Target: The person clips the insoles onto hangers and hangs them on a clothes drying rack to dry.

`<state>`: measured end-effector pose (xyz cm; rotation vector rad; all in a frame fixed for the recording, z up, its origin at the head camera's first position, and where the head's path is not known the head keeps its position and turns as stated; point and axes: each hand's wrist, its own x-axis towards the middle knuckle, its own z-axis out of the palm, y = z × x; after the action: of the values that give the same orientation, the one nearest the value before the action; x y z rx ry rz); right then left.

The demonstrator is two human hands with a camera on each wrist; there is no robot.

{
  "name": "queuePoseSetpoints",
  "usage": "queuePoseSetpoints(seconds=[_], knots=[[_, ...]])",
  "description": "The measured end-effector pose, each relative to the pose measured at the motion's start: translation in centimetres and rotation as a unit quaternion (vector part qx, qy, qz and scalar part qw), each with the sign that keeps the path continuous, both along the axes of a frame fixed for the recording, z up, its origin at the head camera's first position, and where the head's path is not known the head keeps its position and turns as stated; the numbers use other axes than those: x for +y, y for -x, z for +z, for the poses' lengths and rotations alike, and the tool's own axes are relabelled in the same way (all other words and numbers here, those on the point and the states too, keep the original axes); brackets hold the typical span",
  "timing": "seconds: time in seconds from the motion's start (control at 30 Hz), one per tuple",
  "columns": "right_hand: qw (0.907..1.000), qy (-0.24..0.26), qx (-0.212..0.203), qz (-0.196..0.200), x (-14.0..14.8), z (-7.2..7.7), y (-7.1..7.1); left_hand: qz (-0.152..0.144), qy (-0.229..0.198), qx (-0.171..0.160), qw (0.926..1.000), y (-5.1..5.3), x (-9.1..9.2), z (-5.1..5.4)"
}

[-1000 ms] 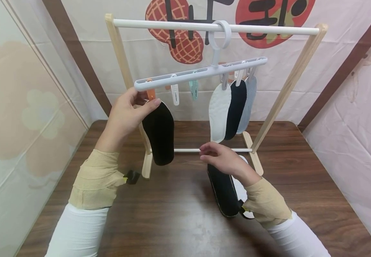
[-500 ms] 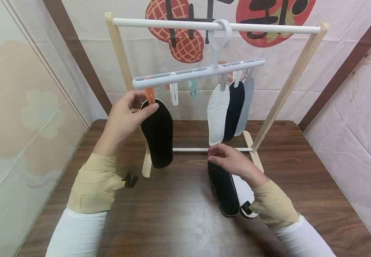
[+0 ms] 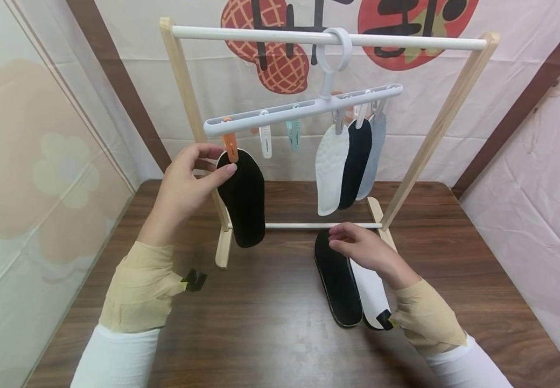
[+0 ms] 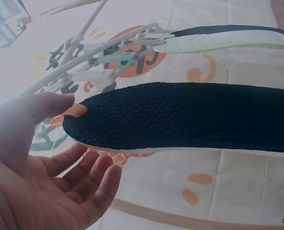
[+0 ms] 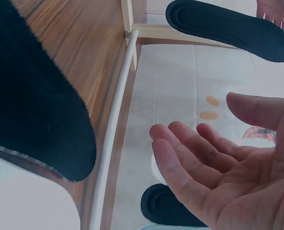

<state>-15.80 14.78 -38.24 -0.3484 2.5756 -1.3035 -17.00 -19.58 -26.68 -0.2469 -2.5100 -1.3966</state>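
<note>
A black insole (image 3: 243,202) hangs from the orange clip (image 3: 230,147) at the left end of the grey hanger (image 3: 270,115). My left hand (image 3: 183,183) is at its top edge, thumb beside the clip. In the left wrist view the thumb and fingers of the left hand (image 4: 55,163) stand apart around the end of the insole (image 4: 180,117), not closed on it. My right hand (image 3: 369,250), empty with fingers loosely bent, is over another black insole (image 3: 340,285) lying beside a white one (image 3: 371,291). The right wrist view shows the right hand (image 5: 218,167) holding nothing.
White (image 3: 331,170), black (image 3: 356,164) and light-blue (image 3: 373,156) insoles hang at the hanger's right. A white clip (image 3: 265,137) and a teal clip (image 3: 294,134) hold nothing. The wooden rack (image 3: 454,108) stands on the brown table (image 3: 260,323), before a printed cloth.
My left thumb and fingers have moved slightly down beside the clip, more of which shows. My right hand has moved right and down, away from the hanging insoles. The hanger has swayed slightly.
</note>
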Motion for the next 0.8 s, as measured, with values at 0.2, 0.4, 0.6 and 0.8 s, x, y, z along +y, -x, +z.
queuePoseSetpoints(seconds=[0.2,0.4,0.6,0.8], knots=[[0.9998,-0.012,-0.012,-0.007,1.2,-0.5,-0.1,0.005,0.009,-0.005,0.9999,-0.3,-0.5,-0.8],[0.9998,-0.009,-0.013,-0.011,1.9,-0.9,-0.4,0.011,0.006,-0.013,0.9998,-1.0,-0.8,-1.4],[0.9994,-0.01,-0.027,-0.017,2.6,-1.2,-0.9,0.015,-0.008,-0.011,0.9998,-1.6,-0.8,-1.9],[0.9988,-0.008,-0.039,-0.029,3.2,-1.7,-1.2,0.015,-0.018,-0.007,0.9997,-2.1,-0.7,-2.3]])
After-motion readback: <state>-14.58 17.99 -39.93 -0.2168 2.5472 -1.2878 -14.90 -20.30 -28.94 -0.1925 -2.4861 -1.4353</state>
